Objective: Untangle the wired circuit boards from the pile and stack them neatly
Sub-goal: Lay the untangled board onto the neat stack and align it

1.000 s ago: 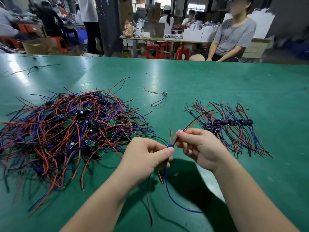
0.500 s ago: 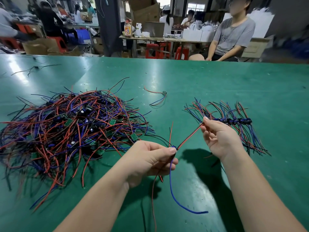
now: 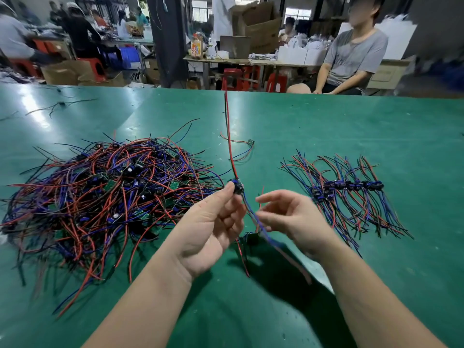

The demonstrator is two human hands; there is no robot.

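Note:
A tangled pile (image 3: 108,197) of small green circuit boards with red, blue and black wires lies on the left of the green table (image 3: 326,126). On the right, a neat row of boards (image 3: 349,187) rests with its wires fanned out. My left hand (image 3: 213,222) is raised and pinches one small board (image 3: 237,185) at its fingertips. That board's red and black wires stand straight up from it. Blue and red wires hang below. My right hand (image 3: 293,219) sits just right of the hanging wires with fingers loosely spread, holding nothing that I can see.
One stray board with wires (image 3: 247,145) lies behind my hands, mid-table. Loose black wires (image 3: 57,106) lie at the far left. A seated person (image 3: 351,54) is beyond the table's far edge, with benches, cartons and red stools behind.
My left hand has lifted the board higher and turned palm-up. My right hand let go of the red and black wires, which now stand upright, and dropped back beside the hanging wires.

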